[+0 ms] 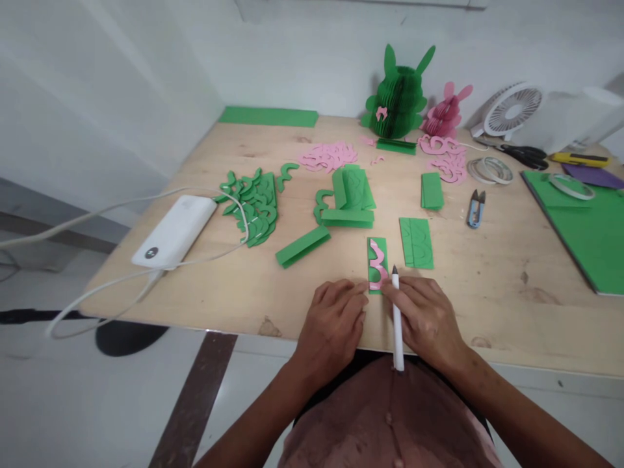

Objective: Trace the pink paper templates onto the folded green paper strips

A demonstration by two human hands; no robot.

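A small green paper strip lies on the table in front of me, with a wavy pink paper template on top of it. My left hand is curled, its fingertips gripping the strip's lower left edge. Between the fingers of my right hand is a white pencil, its dark tip pointing away from me beside the template. Fingertips of that same hand also touch the lower right of the strip. Right of the strip is a green paper piece with drawn curved outlines.
Folded green strips, green cutouts and pink cutouts lie beyond. A white power bank with a cable is at left. Thread snips, tape rolls, a fan and a green honeycomb paper figure stand or lie farther off.
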